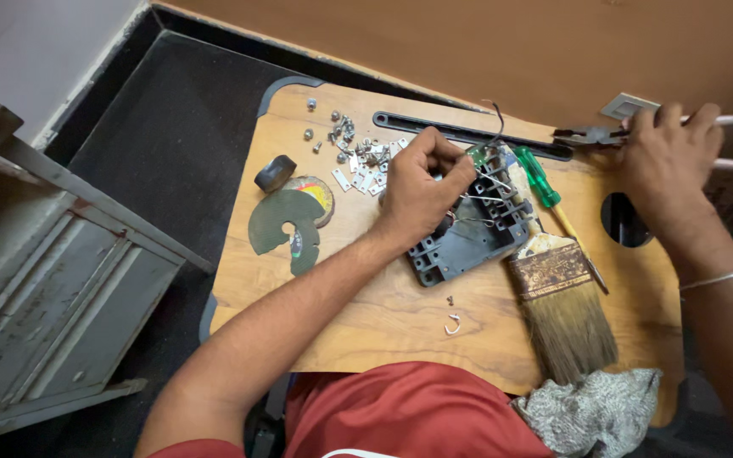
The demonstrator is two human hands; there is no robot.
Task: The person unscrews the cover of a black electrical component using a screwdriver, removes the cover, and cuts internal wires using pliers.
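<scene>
My left hand (422, 182) rests with fingers curled on a dark grey plastic housing (468, 237) on the small wooden table (383, 322); wires and a green circuit board (481, 155) show at its top edge. Whether the fingers pinch a part I cannot tell. My right hand (668, 161) reaches to the far right corner and closes on pliers with pale handles (591, 134). A green-handled screwdriver (545, 188) and a wide paintbrush (562, 297) lie between the two hands.
Several loose screws and small metal plates (358, 153) lie scattered at the table's back. A broken dark grinding disc (286, 225), a black ring (275, 172), a long black slotted strip (468, 134), a round hole (625, 222), a grey cloth (591, 411) and a grey metal cabinet (53, 280) surround them.
</scene>
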